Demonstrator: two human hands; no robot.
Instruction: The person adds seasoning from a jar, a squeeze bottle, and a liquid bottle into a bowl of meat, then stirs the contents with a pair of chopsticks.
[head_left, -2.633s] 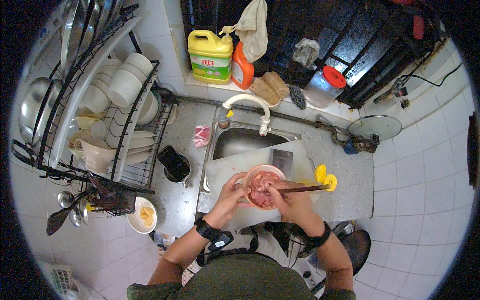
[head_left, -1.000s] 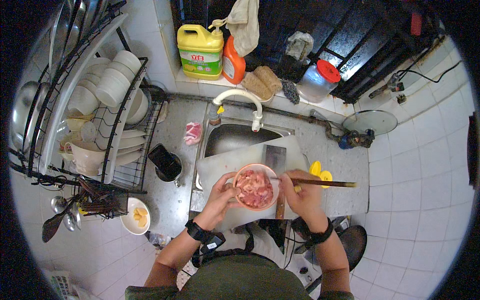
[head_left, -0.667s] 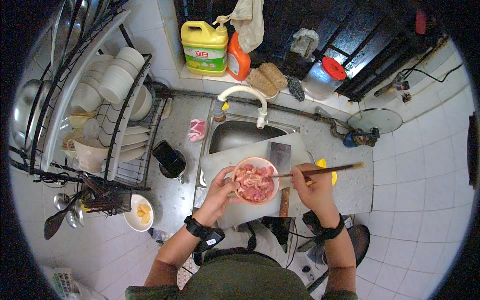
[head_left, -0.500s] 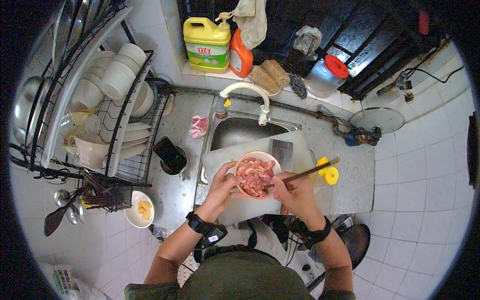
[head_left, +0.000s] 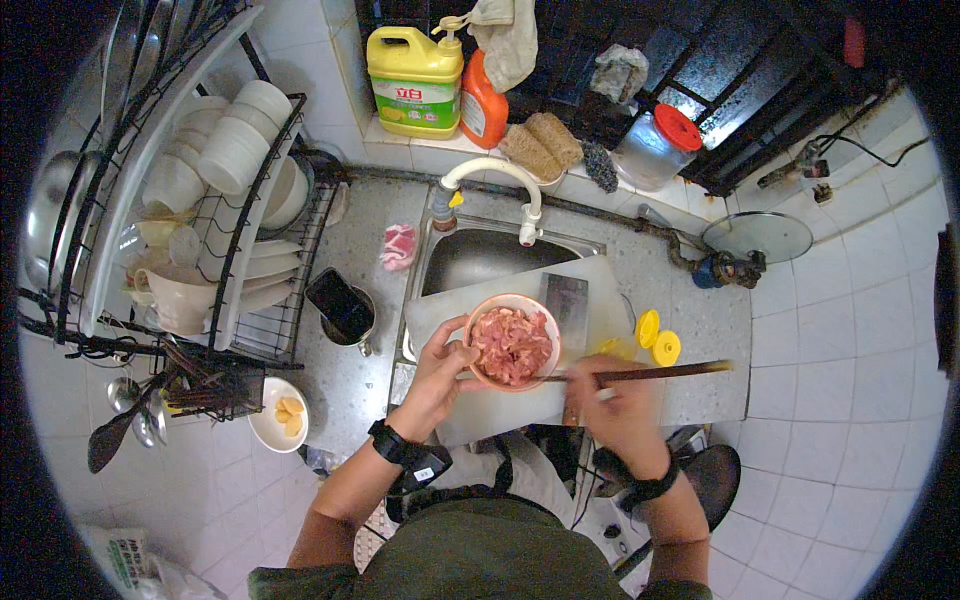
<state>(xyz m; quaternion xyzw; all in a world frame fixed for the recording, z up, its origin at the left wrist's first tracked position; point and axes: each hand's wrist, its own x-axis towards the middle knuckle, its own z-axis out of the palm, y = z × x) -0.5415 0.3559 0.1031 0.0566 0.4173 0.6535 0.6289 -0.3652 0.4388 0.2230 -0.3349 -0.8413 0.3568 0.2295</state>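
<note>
My left hand point(head_left: 436, 375) is closed on the rim and side of a small bowl point(head_left: 512, 298), held over a white cutting board point(head_left: 445, 318). Pieces of raw meat point(head_left: 512, 345) fill the bowl. Just right of it, my right hand point(head_left: 615, 405), smeared by motion, grips dark chopsticks point(head_left: 670, 372). They lie nearly level, their left end at the bowl's lower right rim. A cleaver point(head_left: 567, 300) with a wide grey blade rests on the board beyond the bowl; its handle is partly hidden by my right hand.
Behind the board are the sink point(head_left: 490, 262) and a curved faucet point(head_left: 500, 165). Yellow caps point(head_left: 665, 348) lie on the right. On the left stand a dish rack point(head_left: 240, 250), a metal cup holding a phone point(head_left: 340, 305), and a white bowl point(head_left: 268, 425) with yellowish pieces.
My right hand has moved right and slightly down. The chopsticks have come out of the meat and swung closer to level. The bowl stays nearly where it was.
</note>
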